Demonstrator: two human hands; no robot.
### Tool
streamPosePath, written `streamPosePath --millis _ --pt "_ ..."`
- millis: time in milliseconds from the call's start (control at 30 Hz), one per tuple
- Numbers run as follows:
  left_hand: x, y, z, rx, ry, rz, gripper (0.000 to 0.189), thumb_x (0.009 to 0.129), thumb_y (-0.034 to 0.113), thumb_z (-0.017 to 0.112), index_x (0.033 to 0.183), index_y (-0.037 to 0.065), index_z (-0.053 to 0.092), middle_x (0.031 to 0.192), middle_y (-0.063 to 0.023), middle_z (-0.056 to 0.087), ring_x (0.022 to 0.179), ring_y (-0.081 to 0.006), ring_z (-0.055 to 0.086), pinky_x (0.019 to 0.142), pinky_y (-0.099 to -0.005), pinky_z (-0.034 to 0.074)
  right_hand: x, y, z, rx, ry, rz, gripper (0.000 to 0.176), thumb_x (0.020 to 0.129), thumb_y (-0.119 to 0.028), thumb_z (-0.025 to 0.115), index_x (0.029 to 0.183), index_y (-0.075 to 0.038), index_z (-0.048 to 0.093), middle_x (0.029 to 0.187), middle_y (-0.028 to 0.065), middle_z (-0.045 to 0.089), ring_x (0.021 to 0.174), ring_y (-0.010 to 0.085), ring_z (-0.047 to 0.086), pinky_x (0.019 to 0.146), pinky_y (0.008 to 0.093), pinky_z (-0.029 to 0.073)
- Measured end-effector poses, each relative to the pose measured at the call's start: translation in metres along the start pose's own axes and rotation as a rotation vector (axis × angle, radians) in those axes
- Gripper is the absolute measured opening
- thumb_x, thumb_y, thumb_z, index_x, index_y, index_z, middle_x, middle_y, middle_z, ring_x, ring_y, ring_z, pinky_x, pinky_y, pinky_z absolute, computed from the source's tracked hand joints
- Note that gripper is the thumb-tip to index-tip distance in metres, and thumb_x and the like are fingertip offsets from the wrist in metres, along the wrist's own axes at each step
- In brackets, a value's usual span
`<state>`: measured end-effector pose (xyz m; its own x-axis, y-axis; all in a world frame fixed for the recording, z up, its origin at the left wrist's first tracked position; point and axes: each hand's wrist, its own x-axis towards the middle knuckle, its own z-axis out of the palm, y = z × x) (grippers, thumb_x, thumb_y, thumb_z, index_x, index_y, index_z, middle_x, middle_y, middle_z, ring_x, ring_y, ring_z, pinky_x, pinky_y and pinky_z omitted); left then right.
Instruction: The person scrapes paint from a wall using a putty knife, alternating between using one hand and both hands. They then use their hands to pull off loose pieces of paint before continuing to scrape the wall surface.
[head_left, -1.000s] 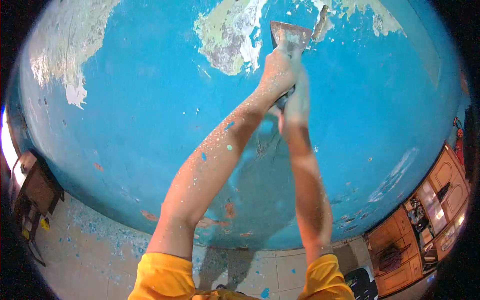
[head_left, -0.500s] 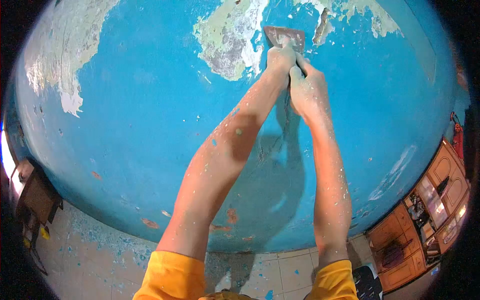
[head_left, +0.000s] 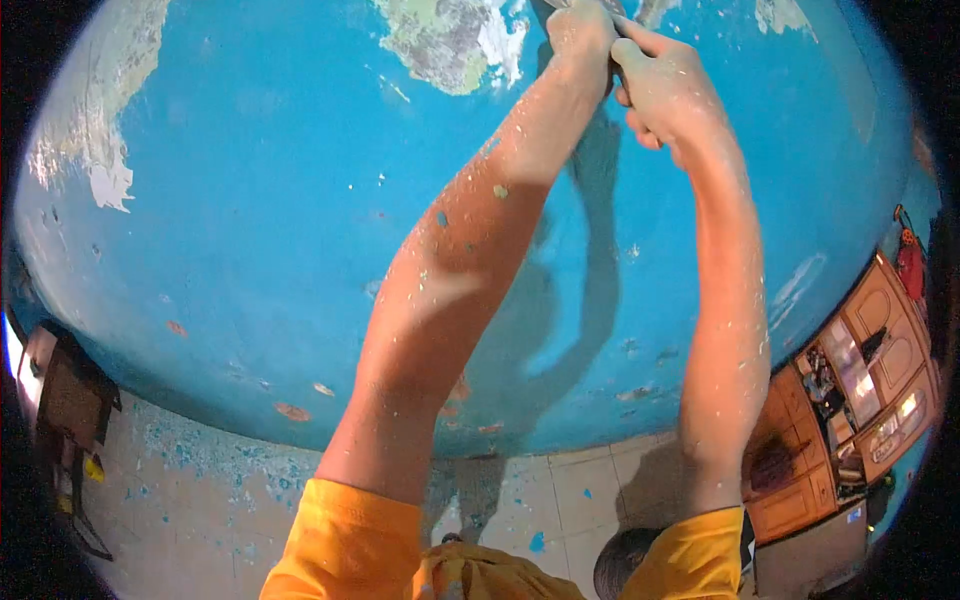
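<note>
Both arms are reaching up and forward against a blue painted wall (head_left: pixel 250 200), meeting at the top edge of the view. The left hand (head_left: pixel 580 35) is closing in a fist around the scraper (head_left: pixel 580 4), of which only a sliver of blade is showing above the knuckles; the rest is being cut off by the frame or hidden inside the grip. The right hand (head_left: pixel 665 90) is pressing in just beside the left, touching it, its fingers (head_left: pixel 632 95) curling round the same tool lower down. Both forearms are carrying flecks of paint dust.

The blade is sitting at the lower right edge of a patch of peeled paint (head_left: pixel 440 40), where pale green and grey layers are showing through the blue. A second bare patch (head_left: pixel 90 130) is lying well apart at the far left.

Below, yellow sleeves (head_left: pixel 350 540) are filling the bottom of the view. The tiled floor (head_left: pixel 580 500) is bearing blue paint flakes (head_left: pixel 200 450) along the foot of the wall. A wooden cabinet (head_left: pixel 860 400) is standing at the right, and a dark wooden piece of furniture (head_left: pixel 65 390) at the left.
</note>
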<state>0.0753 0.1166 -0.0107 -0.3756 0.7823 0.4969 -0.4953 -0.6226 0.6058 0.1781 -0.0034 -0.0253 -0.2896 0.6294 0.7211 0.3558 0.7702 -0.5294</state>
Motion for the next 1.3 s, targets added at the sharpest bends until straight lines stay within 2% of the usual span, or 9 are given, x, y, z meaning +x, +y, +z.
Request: streamPosePath --millis 100,233,400,600,867,933,1033,1133,1300 --pt "-0.002 -0.004 -0.003 0.175 0.156 0.192 0.058 0.094 0.039 0.041 0.098 -0.015 0.060 0.097 -0.0267 0.066 0.088 -0.0314 0.066 0.074 -0.0397 0.051 0.007 0.039 0.014 -0.114 0.121 -0.244 0.040 0.091 -0.026 0.050 0.128 -0.015 0.059 0.062 0.0014 0.052 0.042 0.0073 0.037 0.036 0.0267 0.028" --pt "-0.029 0.014 -0.018 0.249 0.063 0.197 0.042 0.096 0.029 0.039 0.097 -0.007 0.062 0.084 -0.0163 0.068 0.070 -0.0251 0.064 0.066 -0.0381 0.052 -0.001 0.034 0.032 -0.142 0.132 -0.152 0.041 0.090 -0.024 0.050 0.129 -0.015 0.057 0.074 0.0106 0.064 0.052 0.0167 0.054 0.046 0.0312 0.043" --pt "-0.050 0.009 -0.014 0.125 -0.065 0.149 0.050 0.099 0.037 0.036 0.094 -0.006 0.062 0.079 -0.0161 0.068 0.065 -0.0222 0.062 0.065 -0.0367 0.051 -0.019 0.032 0.028 -0.076 0.155 -0.145 0.043 0.089 -0.021 0.048 0.130 -0.012 0.053 0.122 0.0213 0.058 0.113 0.0385 0.055 0.095 0.0396 0.043" --pt "0.041 0.022 -0.026 0.602 0.036 0.286 0.067 0.095 0.051 0.040 0.103 -0.013 0.061 0.089 -0.0229 0.068 0.084 -0.0294 0.068 0.071 -0.0401 0.054 0.024 0.033 0.046 -0.142 0.248 -0.179 0.041 0.092 -0.031 0.047 0.128 -0.015 0.056 0.115 0.0210 0.061 0.108 0.0396 0.058 0.088 0.0417 0.047" --pt "0.008 0.026 -0.031 0.517 0.027 0.256 0.069 0.094 0.053 0.042 0.104 -0.013 0.061 0.100 -0.0253 0.066 0.092 -0.0314 0.067 0.076 -0.0423 0.053 0.008 0.040 0.049 -0.049 0.203 -0.176 0.041 0.090 -0.031 0.047 0.127 -0.014 0.055 0.110 0.0255 0.061 0.103 0.0471 0.055 0.088 0.0460 0.047" --pt "0.002 0.036 -0.035 0.857 0.130 0.336 0.069 0.093 0.054 0.043 0.099 -0.013 0.063 0.105 -0.0260 0.064 0.089 -0.0317 0.067 0.076 -0.0425 0.053 0.024 0.035 0.048 -0.026 0.216 -0.246 0.041 0.090 -0.030 0.048 0.127 -0.015 0.055 0.112 0.0252 0.060 0.105 0.0467 0.054 0.089 0.0459 0.047" --pt "0.010 0.075 -0.003 0.566 0.133 0.192 0.069 0.091 0.056 0.048 0.106 -0.009 0.062 0.104 -0.0207 0.064 0.087 -0.0254 0.065 0.071 -0.0377 0.052 0.067 0.022 0.031 -0.083 0.216 -0.319 0.042 0.090 -0.030 0.049 0.128 -0.015 0.054 0.115 0.0235 0.059 0.106 0.0456 0.054 0.090 0.0455 0.047" --pt "-0.013 0.093 -0.011 0.909 -0.108 0.230 0.065 0.091 0.054 0.050 0.101 -0.008 0.064 0.090 -0.0172 0.067 0.081 -0.0238 0.066 0.069 -0.0380 0.052 0.064 0.028 0.012 -0.161 0.224 -0.390 0.042 0.089 -0.030 0.049 0.130 -0.018 0.054 0.113 0.0208 0.062 0.105 0.0436 0.056 0.089 0.0445 0.047" --pt "-0.048 0.063 -0.084 1.478 0.126 1.018 0.036 0.088 0.038 0.057 0.078 0.003 0.063 0.067 -0.0174 0.065 0.062 -0.0314 0.066 0.059 -0.0404 0.052 0.054 0.065 -0.026 -0.311 0.170 -0.365 0.040 0.091 -0.034 0.050 0.130 -0.025 0.054 0.110 0.0230 0.062 0.099 0.0445 0.058 0.088 0.0473 0.048"
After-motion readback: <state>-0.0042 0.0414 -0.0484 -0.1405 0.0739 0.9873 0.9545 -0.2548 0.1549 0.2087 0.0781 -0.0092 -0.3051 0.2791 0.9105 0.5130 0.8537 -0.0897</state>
